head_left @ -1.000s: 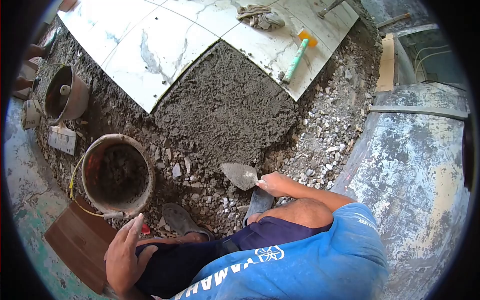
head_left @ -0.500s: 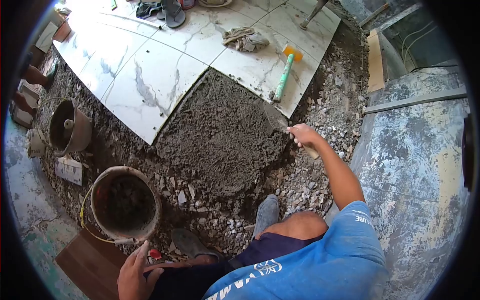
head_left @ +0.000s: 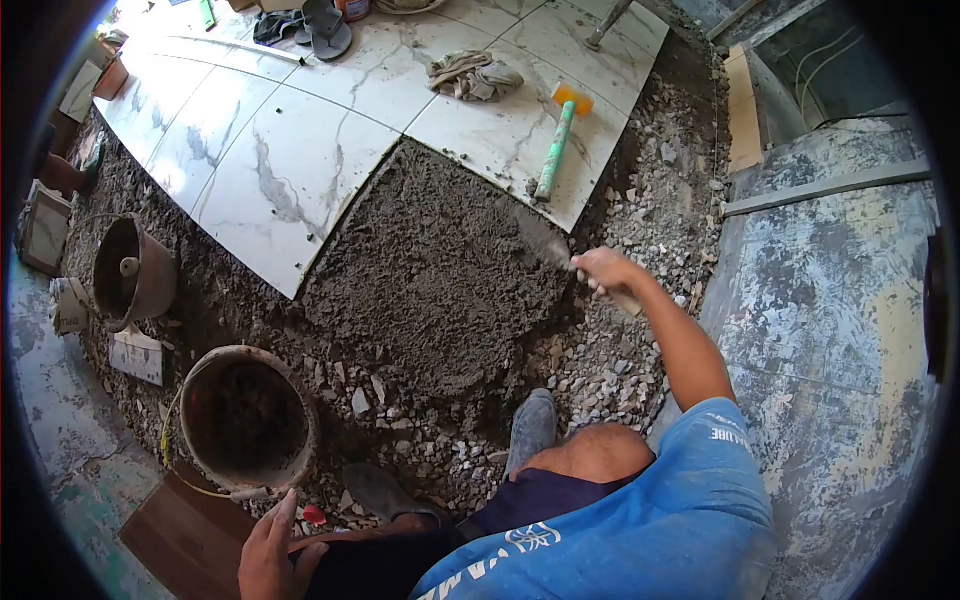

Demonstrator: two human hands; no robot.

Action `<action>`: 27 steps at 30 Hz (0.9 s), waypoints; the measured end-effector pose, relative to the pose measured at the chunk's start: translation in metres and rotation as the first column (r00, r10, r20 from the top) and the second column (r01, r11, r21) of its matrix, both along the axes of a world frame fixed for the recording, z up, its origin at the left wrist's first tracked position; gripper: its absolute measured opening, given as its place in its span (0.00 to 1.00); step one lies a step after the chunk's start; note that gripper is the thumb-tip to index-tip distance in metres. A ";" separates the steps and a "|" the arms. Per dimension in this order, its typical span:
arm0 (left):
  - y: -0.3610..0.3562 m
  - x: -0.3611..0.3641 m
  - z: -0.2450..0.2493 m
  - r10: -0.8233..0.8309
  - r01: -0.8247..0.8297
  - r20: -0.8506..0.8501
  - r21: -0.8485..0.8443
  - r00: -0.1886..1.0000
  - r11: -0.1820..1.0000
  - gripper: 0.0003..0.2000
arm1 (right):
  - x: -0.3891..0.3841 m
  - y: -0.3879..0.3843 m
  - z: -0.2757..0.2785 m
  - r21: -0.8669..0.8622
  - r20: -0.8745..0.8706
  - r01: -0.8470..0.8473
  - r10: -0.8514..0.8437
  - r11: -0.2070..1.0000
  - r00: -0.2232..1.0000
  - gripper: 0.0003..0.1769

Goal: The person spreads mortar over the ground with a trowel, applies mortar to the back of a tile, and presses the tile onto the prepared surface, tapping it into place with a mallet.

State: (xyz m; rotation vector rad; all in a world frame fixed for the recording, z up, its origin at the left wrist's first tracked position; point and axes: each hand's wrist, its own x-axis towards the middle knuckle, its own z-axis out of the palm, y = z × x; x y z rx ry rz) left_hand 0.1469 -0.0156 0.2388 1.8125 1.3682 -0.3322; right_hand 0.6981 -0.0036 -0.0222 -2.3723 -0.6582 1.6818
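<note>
My right hand [head_left: 604, 271] is closed round the wooden handle of a trowel [head_left: 553, 247]. The blurred blade lies at the right edge of a bed of grey, rough mortar [head_left: 430, 270]. White marble-patterned tiles [head_left: 290, 185] border that bed on its two far sides. On the tile nearest the trowel rests a mallet [head_left: 556, 150] with a green handle and an orange head. Low in the view, my left hand [head_left: 272, 550] is held with fingers stretched out and nothing in it, close to the rim of a mortar bucket [head_left: 305, 440].
A second bucket [head_left: 165, 275] stands at the left beside a white tile piece [head_left: 138, 357]. On the tiles lie a crumpled cloth [head_left: 475, 76] and dark sandals [head_left: 326, 30]. Stones and rubble [head_left: 590, 370] surround my boots [head_left: 534, 430]. A weathered wall [head_left: 820, 330] rises at the right.
The view has shifted slightly, so the tiles and buckets appear farther left. The trowel blade is now smeared by motion at the mortar's right edge. Another person's legs at the far left have moved.
</note>
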 end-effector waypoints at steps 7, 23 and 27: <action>-0.001 0.000 0.000 -0.028 0.029 -0.037 0.040 0.999 0.999 0.30 | -0.066 -0.054 -0.011 0.029 -0.101 -0.337 0.338 0.941 0.936 0.20; -0.005 -0.018 -0.006 -0.026 0.036 -0.059 0.164 0.998 0.986 0.34 | -0.141 -0.125 -0.056 0.400 0.340 -0.694 0.607 0.598 0.719 0.20; -0.010 -0.033 -0.012 0.005 -0.003 -0.006 0.213 1.000 0.977 0.35 | -0.181 -0.131 -0.016 0.325 0.067 -0.700 0.723 0.636 0.688 0.21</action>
